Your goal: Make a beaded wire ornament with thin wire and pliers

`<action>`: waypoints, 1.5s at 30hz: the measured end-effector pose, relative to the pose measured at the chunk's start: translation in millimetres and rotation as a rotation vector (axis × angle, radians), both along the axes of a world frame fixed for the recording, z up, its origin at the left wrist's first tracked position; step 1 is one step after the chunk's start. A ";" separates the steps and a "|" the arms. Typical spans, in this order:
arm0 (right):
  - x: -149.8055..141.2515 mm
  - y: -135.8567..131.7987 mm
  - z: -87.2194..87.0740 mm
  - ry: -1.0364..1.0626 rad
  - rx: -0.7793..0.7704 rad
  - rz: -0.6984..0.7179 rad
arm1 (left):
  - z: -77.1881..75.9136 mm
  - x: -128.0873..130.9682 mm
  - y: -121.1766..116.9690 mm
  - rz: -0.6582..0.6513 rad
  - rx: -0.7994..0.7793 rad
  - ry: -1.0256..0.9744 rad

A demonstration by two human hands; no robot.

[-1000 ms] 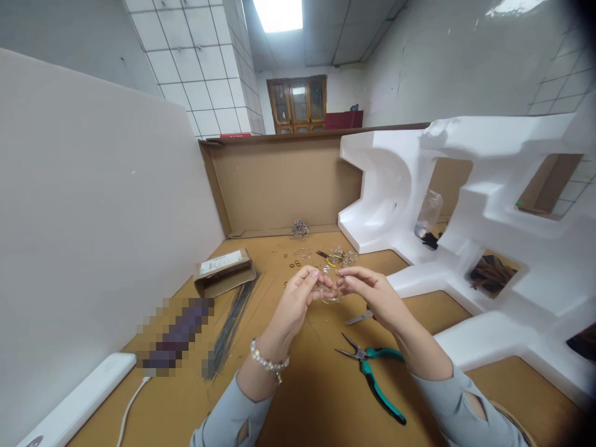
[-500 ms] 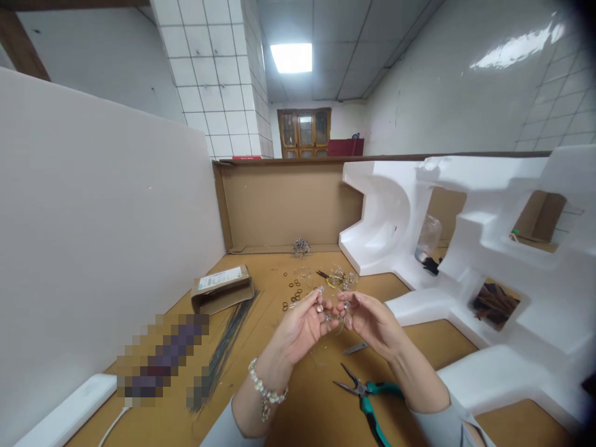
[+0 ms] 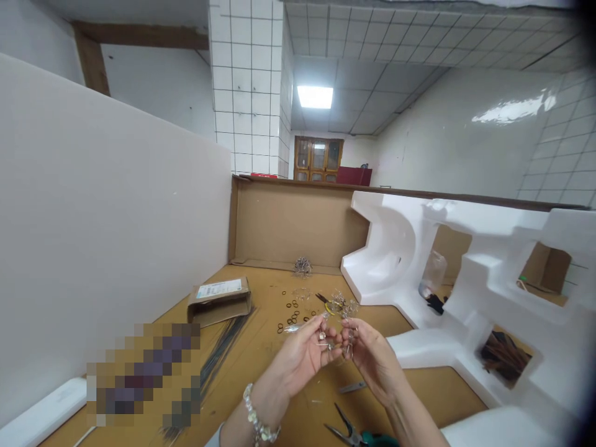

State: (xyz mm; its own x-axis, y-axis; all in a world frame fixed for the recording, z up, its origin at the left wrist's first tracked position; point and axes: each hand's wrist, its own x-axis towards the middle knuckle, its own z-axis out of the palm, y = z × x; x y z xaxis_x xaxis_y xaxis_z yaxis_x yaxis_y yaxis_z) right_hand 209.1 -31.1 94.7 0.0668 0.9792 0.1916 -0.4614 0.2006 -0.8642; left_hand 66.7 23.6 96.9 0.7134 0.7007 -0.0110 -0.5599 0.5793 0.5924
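Some beaded wire [image 3: 330, 346] runs crosswise, left hand [image 3: 302, 355] to right hand [image 3: 372, 352].

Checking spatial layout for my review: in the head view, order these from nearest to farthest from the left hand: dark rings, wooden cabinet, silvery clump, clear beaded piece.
1. Clear beaded piece: in the left hand.
2. Dark rings: just beyond that hand, slightly left.
3. Silvery clump: farther back, past the rings.
4. Wooden cabinet: in the far background.
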 end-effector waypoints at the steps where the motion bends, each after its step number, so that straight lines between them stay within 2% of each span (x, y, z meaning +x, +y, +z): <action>1: -0.2 0.4 -0.7 -0.010 -0.002 -0.018 | -0.3 0.8 -1.3 0.012 0.008 -0.002; 9: -0.5 -3.6 4.5 -0.160 -0.006 -0.133 | -2.7 3.9 -10.6 0.068 0.107 0.031; 18: 13.6 -2.2 9.2 -0.084 -0.092 -0.059 | 2.6 -5.1 -8.4 0.070 0.467 0.214; 24: 14.7 -8.8 17.0 0.009 -0.112 0.053 | 5.4 -17.8 -2.3 -0.064 0.781 0.120; 26: 15.3 -9.3 17.3 0.027 -0.126 0.067 | 5.4 -21.1 -0.5 -0.082 0.826 0.138; 32: 11.7 -9.0 17.3 -0.050 -0.119 0.020 | 8.8 -23.4 -2.0 0.018 0.917 0.316; 35: 7.0 -10.9 17.9 -0.186 -0.095 -0.077 | 9.2 -21.4 -4.2 0.084 0.913 0.384; 38: 3.7 -13.9 16.6 -0.404 -0.028 -0.237 | 6.6 -16.9 -5.9 0.105 0.874 0.433; 41: 1.6 -16.1 13.3 -0.586 0.040 -0.381 | 2.5 -10.8 -6.4 0.037 0.810 0.398; 45: -3.0 -16.6 9.2 -0.654 0.094 -0.517 | 1.0 -5.4 -7.0 -0.027 0.662 0.295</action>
State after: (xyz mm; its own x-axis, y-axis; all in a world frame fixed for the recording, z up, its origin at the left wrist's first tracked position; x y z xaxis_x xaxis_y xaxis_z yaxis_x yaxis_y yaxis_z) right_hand 206.1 -47.7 103.9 0.3496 0.8338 0.4273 0.2969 0.3340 -0.8946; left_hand 61.3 16.5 98.0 0.7633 0.6093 0.2147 -0.3134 0.0586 0.9478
